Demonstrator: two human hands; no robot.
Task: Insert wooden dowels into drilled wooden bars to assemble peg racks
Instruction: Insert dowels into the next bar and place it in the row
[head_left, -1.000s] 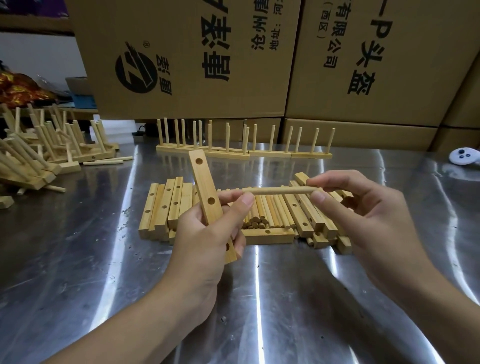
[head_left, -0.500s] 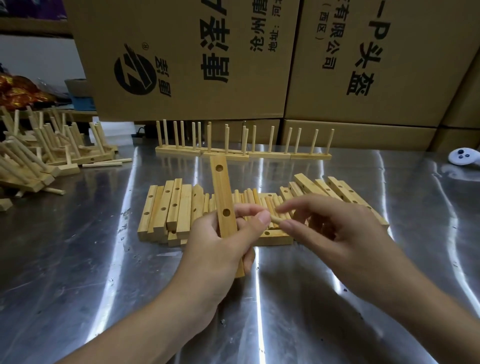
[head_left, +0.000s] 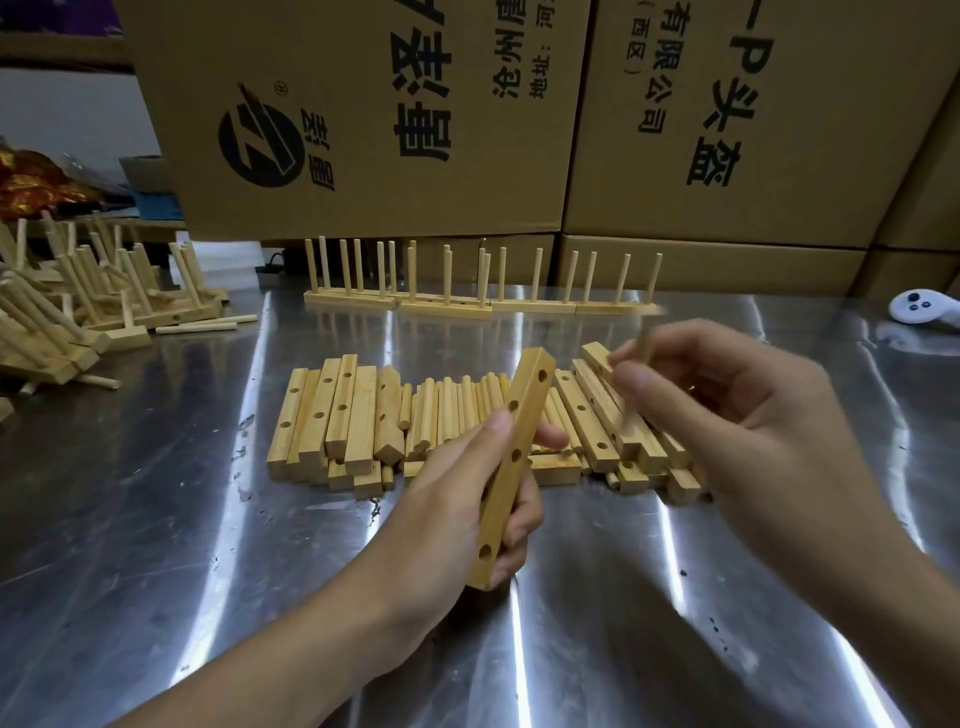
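Left hand (head_left: 462, 504) fingers wrap the drilled bar (head_left: 504, 499) above the tabletop (head_left: 208, 519), visible holes empty. Right hand (head_left: 737, 415) pinches a blurred dowel (head_left: 644, 340) beside it. I judge insertion pending; next, align the tip to a hole.

Left hand (head_left: 457, 499), right hand (head_left: 727, 415), one held bar (head_left: 514, 457), one held dowel (head_left: 644, 344), four standing racks (head_left: 447, 307), one controller (head_left: 919, 309)

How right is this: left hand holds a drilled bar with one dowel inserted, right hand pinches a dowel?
Head view: the drilled bar in the left hand has only empty holes; the right hand does pinch a dowel.
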